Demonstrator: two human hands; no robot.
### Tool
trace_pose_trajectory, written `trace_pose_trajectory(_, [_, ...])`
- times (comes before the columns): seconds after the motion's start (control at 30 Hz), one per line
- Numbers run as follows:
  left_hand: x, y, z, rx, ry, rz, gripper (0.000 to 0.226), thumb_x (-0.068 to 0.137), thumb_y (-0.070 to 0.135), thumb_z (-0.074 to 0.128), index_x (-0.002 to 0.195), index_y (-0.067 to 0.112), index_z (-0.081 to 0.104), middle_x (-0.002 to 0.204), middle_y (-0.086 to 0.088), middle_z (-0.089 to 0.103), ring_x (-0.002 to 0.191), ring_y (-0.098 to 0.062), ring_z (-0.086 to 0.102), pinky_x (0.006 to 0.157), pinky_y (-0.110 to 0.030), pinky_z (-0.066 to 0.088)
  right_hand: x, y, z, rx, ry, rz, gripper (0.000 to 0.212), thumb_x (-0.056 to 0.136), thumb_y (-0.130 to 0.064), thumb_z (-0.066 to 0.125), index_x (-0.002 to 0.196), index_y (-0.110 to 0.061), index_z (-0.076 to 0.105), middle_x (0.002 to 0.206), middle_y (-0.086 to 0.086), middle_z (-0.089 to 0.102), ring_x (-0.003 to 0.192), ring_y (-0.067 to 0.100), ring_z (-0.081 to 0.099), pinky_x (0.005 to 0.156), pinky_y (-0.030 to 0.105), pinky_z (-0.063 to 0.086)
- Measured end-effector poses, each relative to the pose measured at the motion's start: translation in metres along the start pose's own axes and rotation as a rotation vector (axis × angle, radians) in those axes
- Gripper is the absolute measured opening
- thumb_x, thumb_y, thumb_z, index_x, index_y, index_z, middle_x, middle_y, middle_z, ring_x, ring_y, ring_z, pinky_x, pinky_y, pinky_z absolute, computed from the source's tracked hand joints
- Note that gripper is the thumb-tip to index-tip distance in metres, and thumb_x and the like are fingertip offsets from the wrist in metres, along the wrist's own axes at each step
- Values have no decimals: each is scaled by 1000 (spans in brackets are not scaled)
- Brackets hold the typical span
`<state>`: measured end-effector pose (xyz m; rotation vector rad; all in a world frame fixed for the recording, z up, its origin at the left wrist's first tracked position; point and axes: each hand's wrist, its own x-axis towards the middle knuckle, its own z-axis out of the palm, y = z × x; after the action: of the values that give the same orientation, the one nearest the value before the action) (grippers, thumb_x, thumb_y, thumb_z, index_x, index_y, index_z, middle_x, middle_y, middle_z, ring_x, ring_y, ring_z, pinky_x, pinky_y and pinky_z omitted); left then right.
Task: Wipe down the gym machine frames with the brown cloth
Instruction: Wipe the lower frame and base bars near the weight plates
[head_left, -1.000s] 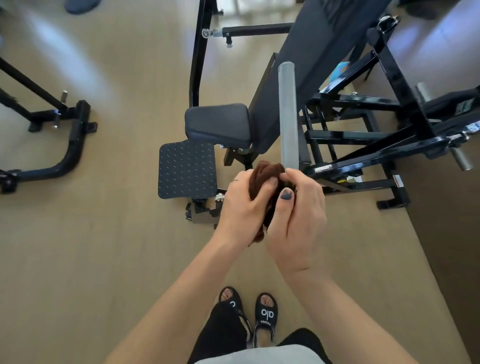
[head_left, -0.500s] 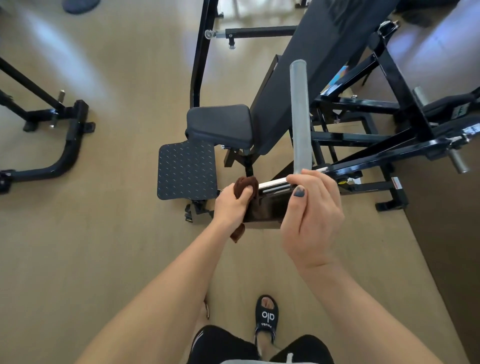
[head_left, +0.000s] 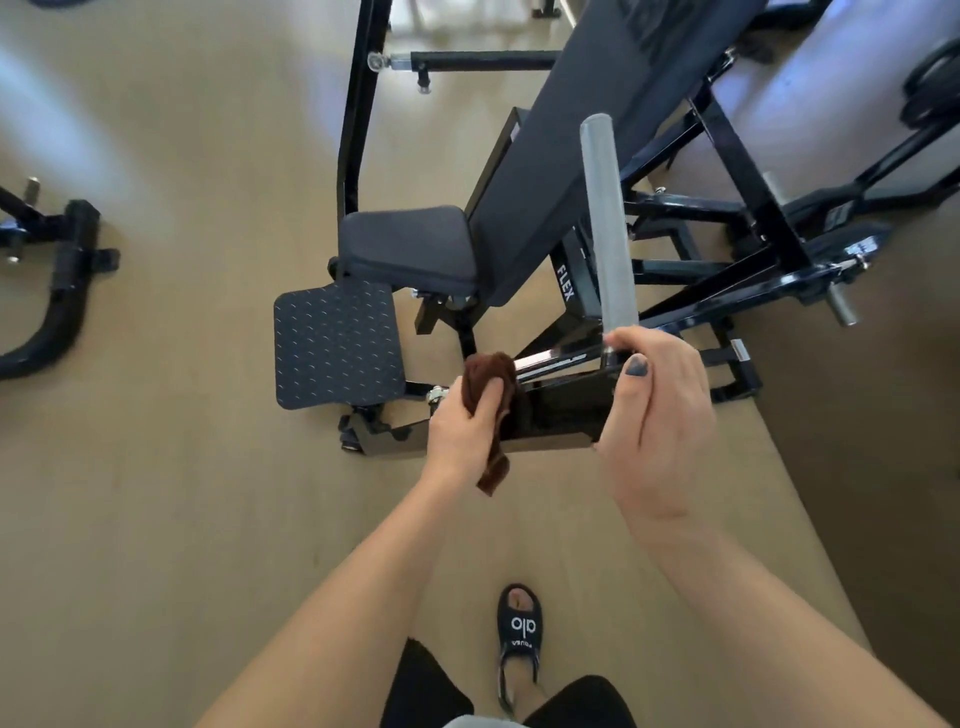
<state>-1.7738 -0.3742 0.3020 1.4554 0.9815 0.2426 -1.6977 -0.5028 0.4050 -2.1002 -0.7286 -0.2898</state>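
My left hand (head_left: 464, 431) grips the bunched brown cloth (head_left: 491, 384) and presses it against the left end of a black lever arm (head_left: 563, 410) of the gym machine. A tail of the cloth hangs below my hand. My right hand (head_left: 654, 415) holds the base of the grey knurled handle (head_left: 605, 223) that rises from that arm, thumb in front, fingers curled behind. The black machine frame (head_left: 748, 208) spreads out behind to the right.
A padded seat (head_left: 410, 244) and tilted backrest (head_left: 582, 130) stand beyond my hands, with a textured footplate (head_left: 337, 343) to their left. Another machine's black base (head_left: 62, 291) lies at the far left. My sandalled foot (head_left: 519, 634) stands below on the tan floor.
My hands have parted: the left one slid the cloth leftward along the lever arm, away from the handle base. The right hand stayed on the handle. One foot left the view.
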Motion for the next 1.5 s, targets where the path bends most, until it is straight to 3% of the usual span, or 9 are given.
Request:
trace_pose_trajectory(0.1, [22, -23, -17, 25, 13, -187, 34, 104, 48, 50, 125, 23, 60, 114, 1, 67, 111, -22, 63, 105, -46, 49, 2, -7, -6, -40, -94, 11, 27, 104, -9, 41, 114, 1, 64, 104, 9, 65, 101, 26, 58, 90, 44, 48])
trace_pose_trajectory(0.27, [-7, 7, 10, -91, -9, 131, 24, 99, 51, 56, 112, 32, 64, 101, 12, 69, 95, -4, 66, 87, -26, 54, -7, -28, -10, -311, -190, -145, 35, 104, -15, 41, 130, 0, 60, 124, 14, 64, 123, 31, 58, 124, 46, 24])
trace_pose_trajectory(0.43, [-13, -4, 16, -126, -12, 216, 55, 86, 53, 47, 132, 26, 59, 122, 3, 69, 112, -17, 65, 95, -35, 54, -32, -51, 39, -293, -197, -226, 41, 98, -13, 42, 125, 7, 65, 128, 23, 65, 126, 40, 59, 118, 54, 32])
trace_pose_trajectory(0.73, [88, -165, -42, -46, 206, -109, 6, 101, 51, 54, 101, 45, 52, 114, 4, 64, 102, -8, 61, 98, -42, 52, -53, -13, 157, -818, -833, -265, 54, 109, -35, 21, 147, -8, 49, 141, 16, 56, 137, 34, 48, 122, 55, 26])
trace_pose_trajectory(0.87, [98, -182, -48, -108, 218, -269, 29, 103, 40, 55, 123, 20, 56, 125, -7, 60, 114, -23, 61, 101, -42, 50, -63, -6, 189, -917, -1061, -277, 58, 109, -39, 13, 156, -12, 34, 152, 12, 47, 145, 31, 37, 126, 53, 15])
trace_pose_trajectory(1.03, [67, -157, -38, -251, 104, -159, 64, 83, 62, 41, 132, 24, 56, 130, -4, 62, 118, -20, 60, 101, -37, 51, -64, -7, 203, -897, -1055, -294, 69, 103, -37, 4, 147, -8, 48, 135, 14, 60, 129, 33, 52, 122, 51, 27])
trace_pose_trajectory(1.2, [98, -200, -48, -111, 213, -168, 31, 103, 23, 47, 132, 12, 53, 127, -8, 61, 118, -27, 60, 100, -43, 51, -73, 6, 232, -955, -1187, -299, 66, 106, -46, 8, 158, -11, 26, 141, 16, 53, 129, 35, 51, 115, 50, 32])
trace_pose_trajectory(1.4, [183, -282, -88, -25, 196, -451, 33, 104, 41, 52, 127, 18, 57, 124, -5, 62, 115, -24, 61, 102, -46, 51, -85, 23, 270, -1274, -1389, -470, 72, 99, -25, 60, 150, 8, 21, 131, 25, 40, 119, 41, 42, 99, 48, 42])
trace_pose_trajectory(1.5, [188, -283, -90, 17, 172, -393, 30, 103, 41, 53, 123, 19, 57, 120, -4, 62, 104, -18, 63, 85, -30, 57, -83, 23, 279, -1349, -1433, -472, 71, 92, -19, 67, 145, 7, 27, 122, 24, 38, 112, 40, 42, 98, 47, 44])
